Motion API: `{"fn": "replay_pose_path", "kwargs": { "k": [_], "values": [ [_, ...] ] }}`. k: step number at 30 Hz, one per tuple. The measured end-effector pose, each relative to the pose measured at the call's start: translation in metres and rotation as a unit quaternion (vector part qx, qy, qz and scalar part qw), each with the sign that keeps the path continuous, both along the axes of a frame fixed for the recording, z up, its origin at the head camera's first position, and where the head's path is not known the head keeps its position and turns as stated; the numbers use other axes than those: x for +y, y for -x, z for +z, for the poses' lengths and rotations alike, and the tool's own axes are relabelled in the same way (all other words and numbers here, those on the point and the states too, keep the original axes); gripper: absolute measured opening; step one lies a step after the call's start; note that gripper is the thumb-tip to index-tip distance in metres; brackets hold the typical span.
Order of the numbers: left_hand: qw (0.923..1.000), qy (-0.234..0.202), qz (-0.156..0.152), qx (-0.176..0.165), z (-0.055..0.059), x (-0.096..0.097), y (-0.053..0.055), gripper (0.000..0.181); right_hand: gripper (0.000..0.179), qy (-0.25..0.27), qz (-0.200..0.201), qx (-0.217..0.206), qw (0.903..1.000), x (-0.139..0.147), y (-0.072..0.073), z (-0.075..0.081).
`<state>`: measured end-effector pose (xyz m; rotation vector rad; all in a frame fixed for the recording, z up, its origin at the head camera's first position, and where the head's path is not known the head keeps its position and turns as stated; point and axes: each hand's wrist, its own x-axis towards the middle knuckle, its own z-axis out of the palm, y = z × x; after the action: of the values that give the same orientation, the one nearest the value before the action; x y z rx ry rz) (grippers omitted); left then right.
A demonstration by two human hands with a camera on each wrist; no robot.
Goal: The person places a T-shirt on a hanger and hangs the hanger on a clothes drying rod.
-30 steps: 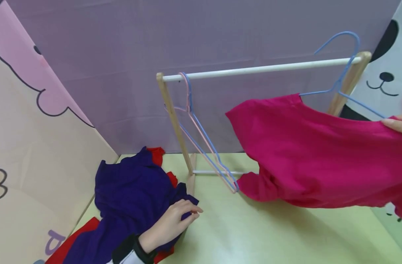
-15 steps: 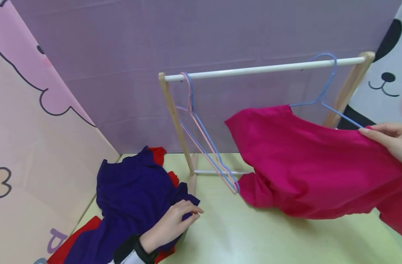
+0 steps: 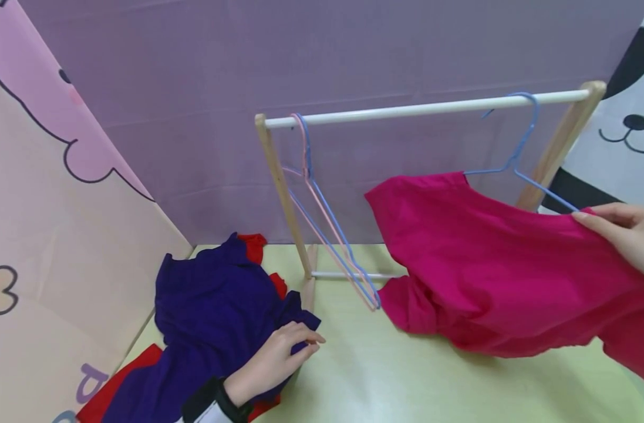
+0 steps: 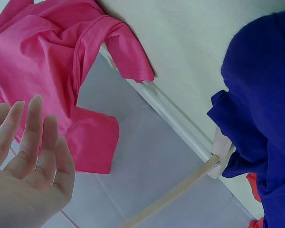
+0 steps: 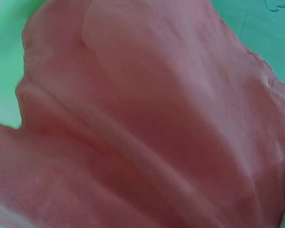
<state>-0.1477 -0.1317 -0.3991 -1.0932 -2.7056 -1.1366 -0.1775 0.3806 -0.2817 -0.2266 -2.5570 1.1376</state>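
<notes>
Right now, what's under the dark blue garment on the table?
Red cloth pokes out from under the dark blue garment at several edges; whatever lies beneath its middle is covered.

ok so I count three hangers: one blue hanger up in the magenta top, plus another blue hanger and a single pink hanger. There's one rack near the bench's back edge, with two wooden uprights. Clothes-wise: one magenta top and, far as the folds show, one dark blue garment along the bench's left edge. Red cloth peeks out in four spots there, can't tell how many pieces. Two hands, a left hand and a right hand.
</notes>
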Motion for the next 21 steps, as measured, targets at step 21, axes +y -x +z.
{"fn": "replay_pose_path", "kwargs": {
  "k": [21],
  "values": [
    [0.9951, 0.062, 0.077, 0.006, -0.012, -0.039, 0.004, 0.011, 0.03, -0.164, -0.026, 0.165, 0.9721, -0.042, -0.025, -0.001]
  ]
}}
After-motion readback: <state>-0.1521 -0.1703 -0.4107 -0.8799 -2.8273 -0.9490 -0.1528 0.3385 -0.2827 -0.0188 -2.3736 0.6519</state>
